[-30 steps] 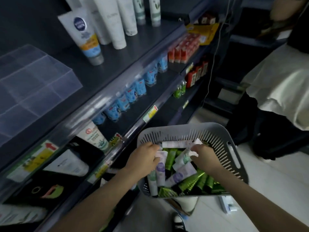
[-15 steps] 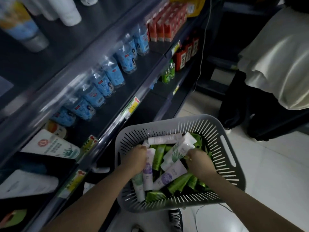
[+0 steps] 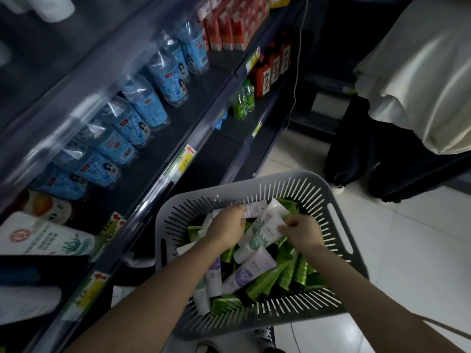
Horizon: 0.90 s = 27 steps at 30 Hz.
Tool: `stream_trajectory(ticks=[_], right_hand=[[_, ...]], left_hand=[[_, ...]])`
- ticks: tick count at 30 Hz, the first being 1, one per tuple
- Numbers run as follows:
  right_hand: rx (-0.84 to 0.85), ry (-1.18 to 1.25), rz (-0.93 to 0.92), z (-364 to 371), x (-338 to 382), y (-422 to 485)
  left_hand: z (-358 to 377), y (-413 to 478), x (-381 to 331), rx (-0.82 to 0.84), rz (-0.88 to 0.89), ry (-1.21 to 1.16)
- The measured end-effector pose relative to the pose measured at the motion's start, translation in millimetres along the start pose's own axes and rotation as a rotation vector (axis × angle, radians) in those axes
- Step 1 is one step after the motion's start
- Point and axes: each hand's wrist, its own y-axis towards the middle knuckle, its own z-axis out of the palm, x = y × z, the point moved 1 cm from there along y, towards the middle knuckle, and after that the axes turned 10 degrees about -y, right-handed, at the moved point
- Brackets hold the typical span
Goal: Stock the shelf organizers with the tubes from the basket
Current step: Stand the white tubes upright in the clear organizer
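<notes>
Dark shelving [image 3: 201, 138] fills the frame's left; inside the grey slotted plastic basket [image 3: 183, 207], left hand [image 3: 225, 225] grips a white printed tube [image 3: 254, 208], right hand [image 3: 302, 234] pinches a white-and-green tube [image 3: 263, 229], apparently gathering stock.

Dark shelves [image 3: 216, 72] are running along the left, dimly lit. Water bottles [image 3: 153, 105] with blue labels are standing in a row on one level, with red cartons [image 3: 229, 24] farther along. Green bottles [image 3: 243, 103] are sitting a level lower, beside dark red bottles [image 3: 270, 72]. A yellow price tag [image 3: 184, 159] is hanging on a shelf edge (its writing too small to read). A thin cable [image 3: 297, 72] is dangling beside the shelves. Pale floor tiles [image 3: 420, 238] are catching soft glare, and a person [image 3: 420, 85] in a pale top is standing at the right.
</notes>
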Motion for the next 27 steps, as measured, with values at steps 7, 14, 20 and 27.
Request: stream_trajectory(ticks=[7, 14, 20, 27], right_hand=[[-0.055, 0.093, -0.111, -34.6, -4.3, -2.9], [-0.070, 0.036, -0.172, -52.3, 0.3, -2.7], [-0.073, -0.020, -0.236, -58.0, 10.4, -9.1], [-0.039, -0.255, -0.477, -59.6, 67.7, -28.2]], left_hand=[[14.7, 31.6, -34.5, 0.057, -0.006, -0.184], [26.4, 36.2, -48.0, 0.057, -0.079, -0.228], [1.9, 20.8, -41.6, -0.015, -0.061, -0.180], [-57.0, -19.9, -32.0, -0.145, -0.096, -0.280]])
